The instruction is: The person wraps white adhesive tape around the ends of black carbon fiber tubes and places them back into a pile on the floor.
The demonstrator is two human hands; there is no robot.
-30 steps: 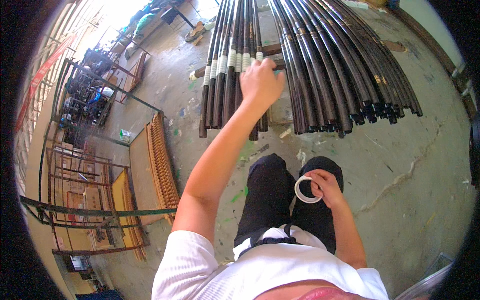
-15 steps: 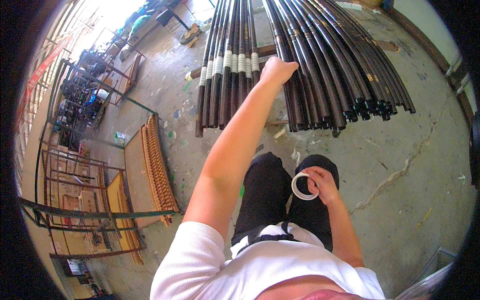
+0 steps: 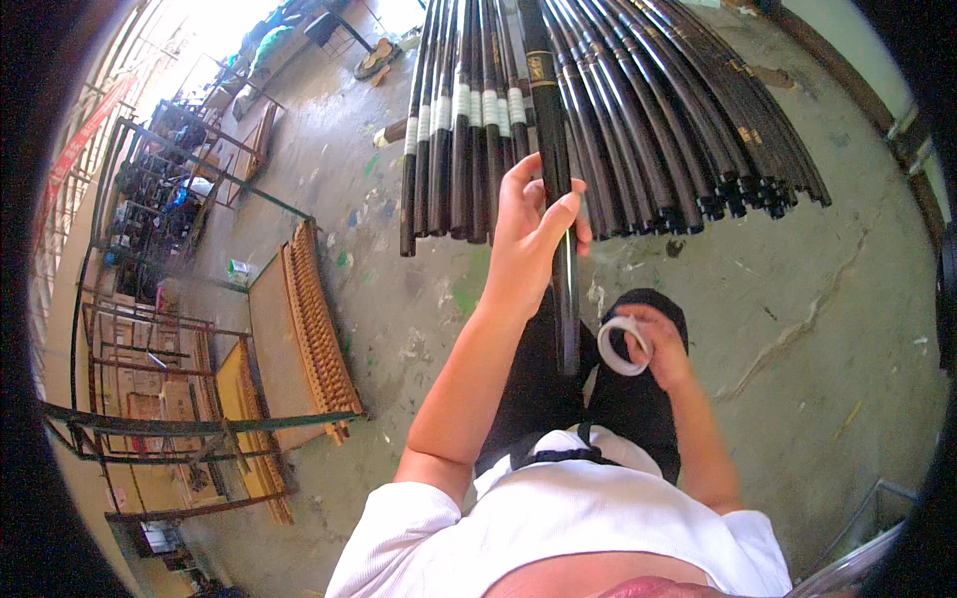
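Note:
My left hand (image 3: 528, 224) is closed around a dark, glossy pole (image 3: 565, 319), whose near end points toward my lap. The pole's far part reaches up past the top edge of the view. In my right hand (image 3: 660, 341), resting by my right knee, is a roll of white tape (image 3: 606, 357). Ahead on the left lie several dark poles with white tape bands (image 3: 463, 105) wrapped around them. To the right spreads a larger bunch of dark poles without white bands (image 3: 688, 149), their near ends fanned out.
A wooden bar (image 3: 395, 132) lies crosswise under the poles. Metal frame racks (image 3: 199, 429) stand on the left beside a wooden board with a knobby edge (image 3: 317, 329). A long crack (image 3: 797, 334) runs across the concrete floor at right. Sandals (image 3: 377, 60) lie farther off.
My left hand has drawn one pole from the right bunch toward me, lifting it above the others. The right hand, with the tape roll, has shifted slightly right.

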